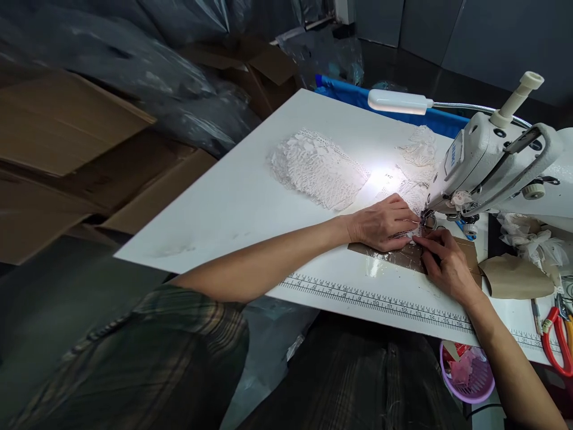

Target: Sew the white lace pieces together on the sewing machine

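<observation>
My left hand [384,223] lies palm down on white lace [412,194] just left of the sewing machine's needle area, its fingers bent and close together, pressing on the lace. My right hand [447,263] is at the front of the needle area, thumb and index finger pinched at the lace's edge beside my left fingertips. Below both hands is a brown, shiny plate [398,257]. The white sewing machine [474,161] stands over the lace; its needle is too small to make out. A heap of white lace [317,168] lies farther left on the white table [233,209].
A lamp [400,101] reaches over the table's back. A printed ruler [380,301] runs along the front edge. At the right are brown card [517,276] and red-handled scissors [555,340]. A purple basket [474,388] hangs below; cardboard boxes [67,125] stand left.
</observation>
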`<control>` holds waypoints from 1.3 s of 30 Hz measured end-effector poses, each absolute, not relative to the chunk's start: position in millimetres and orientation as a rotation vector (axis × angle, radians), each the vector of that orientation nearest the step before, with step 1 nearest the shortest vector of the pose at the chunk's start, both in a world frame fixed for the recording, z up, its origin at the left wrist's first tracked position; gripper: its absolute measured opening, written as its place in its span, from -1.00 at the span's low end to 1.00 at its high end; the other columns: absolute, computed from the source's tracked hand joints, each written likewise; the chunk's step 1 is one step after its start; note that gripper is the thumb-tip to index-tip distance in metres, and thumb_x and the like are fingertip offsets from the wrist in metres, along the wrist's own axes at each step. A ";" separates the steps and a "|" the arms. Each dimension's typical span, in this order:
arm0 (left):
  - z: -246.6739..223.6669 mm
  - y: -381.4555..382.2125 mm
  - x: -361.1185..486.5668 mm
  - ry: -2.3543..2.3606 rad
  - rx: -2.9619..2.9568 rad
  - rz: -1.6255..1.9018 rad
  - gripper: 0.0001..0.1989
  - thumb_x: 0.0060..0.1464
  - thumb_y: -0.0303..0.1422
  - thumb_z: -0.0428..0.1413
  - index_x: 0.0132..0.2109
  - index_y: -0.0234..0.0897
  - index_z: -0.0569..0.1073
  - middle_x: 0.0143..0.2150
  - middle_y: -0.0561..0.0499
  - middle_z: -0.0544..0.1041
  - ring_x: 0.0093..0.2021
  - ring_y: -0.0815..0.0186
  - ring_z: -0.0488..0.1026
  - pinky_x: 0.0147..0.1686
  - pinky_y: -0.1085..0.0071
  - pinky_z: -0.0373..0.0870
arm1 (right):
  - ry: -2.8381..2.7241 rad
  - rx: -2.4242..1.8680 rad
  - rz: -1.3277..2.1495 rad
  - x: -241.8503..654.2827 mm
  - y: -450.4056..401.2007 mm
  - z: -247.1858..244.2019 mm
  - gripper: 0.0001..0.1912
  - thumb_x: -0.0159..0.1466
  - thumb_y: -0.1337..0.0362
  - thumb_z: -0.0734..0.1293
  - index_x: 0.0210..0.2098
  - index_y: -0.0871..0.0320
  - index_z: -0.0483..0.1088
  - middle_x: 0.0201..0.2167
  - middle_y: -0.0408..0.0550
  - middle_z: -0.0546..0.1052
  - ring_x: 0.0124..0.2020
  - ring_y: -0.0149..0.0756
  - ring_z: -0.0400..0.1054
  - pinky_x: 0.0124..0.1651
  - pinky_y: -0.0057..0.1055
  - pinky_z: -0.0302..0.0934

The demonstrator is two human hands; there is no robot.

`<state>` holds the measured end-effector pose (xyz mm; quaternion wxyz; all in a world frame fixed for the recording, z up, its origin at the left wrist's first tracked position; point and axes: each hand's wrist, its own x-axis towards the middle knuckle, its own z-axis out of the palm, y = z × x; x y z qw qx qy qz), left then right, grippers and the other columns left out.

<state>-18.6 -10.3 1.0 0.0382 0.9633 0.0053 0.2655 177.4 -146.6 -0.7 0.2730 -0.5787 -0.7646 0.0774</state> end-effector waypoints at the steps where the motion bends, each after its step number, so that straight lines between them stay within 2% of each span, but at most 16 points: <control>1: 1.6 -10.6 -18.0 0.039 2.970 0.788 -0.77 0.25 -0.32 0.05 -0.09 -0.30 0.57 -0.02 -0.16 0.61 -0.15 0.18 0.50 -0.06 0.14 0.37 | -2.056 -1.549 0.199 177.4 -146.6 -1.1 -0.63 0.30 0.33 0.21 -0.02 0.02 0.57 -0.15 0.03 0.44 -0.15 -0.19 0.41 -0.05 -0.18 0.43; 6: 3.7 -12.0 -16.9 0.068 2.992 0.680 -0.76 0.26 -0.31 0.03 -0.14 -0.28 0.58 -0.03 -0.13 0.62 -0.18 0.20 0.48 -0.08 0.18 0.33 | -2.068 -1.555 0.189 177.9 -146.7 -1.2 -0.63 0.30 0.34 0.21 -0.02 -0.01 0.57 -0.14 0.02 0.44 -0.15 -0.19 0.41 -0.05 -0.19 0.43; 17: 6.9 -13.6 -18.4 0.099 3.098 0.562 -0.72 0.28 -0.24 -0.01 -0.08 -0.25 0.54 0.03 -0.11 0.59 -0.16 0.18 0.47 -0.05 0.16 0.26 | -2.153 -1.552 0.099 176.7 -148.4 3.0 -0.62 0.33 0.33 0.19 0.03 0.05 0.54 -0.14 0.07 0.44 -0.16 -0.18 0.41 -0.13 -0.24 0.45; 27: 6.8 -12.8 -18.4 0.115 3.179 0.538 -0.65 0.29 -0.19 -0.03 -0.02 -0.30 0.53 0.08 -0.19 0.55 -0.16 0.14 0.46 -0.09 0.16 0.27 | -2.169 -1.644 0.085 174.2 -146.0 6.8 -0.59 0.33 0.33 0.18 0.09 0.05 0.50 -0.12 0.08 0.44 -0.25 -0.22 0.42 -0.33 -0.32 0.43; 33: 8.5 -16.3 -16.2 0.228 3.173 0.515 -0.66 0.30 -0.20 -0.04 -0.07 -0.31 0.54 0.07 -0.18 0.54 -0.17 0.15 0.43 -0.11 0.19 0.24 | -2.194 -1.688 0.094 175.5 -141.2 6.4 -0.58 0.35 0.30 0.16 0.12 0.07 0.47 -0.14 0.10 0.45 -0.36 -0.28 0.38 -0.42 -0.37 0.37; 39: 10.5 -27.1 -9.9 0.382 3.295 0.476 -0.58 0.35 -0.21 -0.12 -0.08 -0.40 0.54 -0.01 -0.22 0.53 -0.21 0.17 0.40 -0.14 0.20 0.21 | -2.100 -1.686 0.194 181.7 -134.9 6.3 -0.60 0.36 0.24 0.17 0.10 0.08 0.50 -0.17 0.11 0.50 -0.32 -0.22 0.42 -0.33 -0.30 0.41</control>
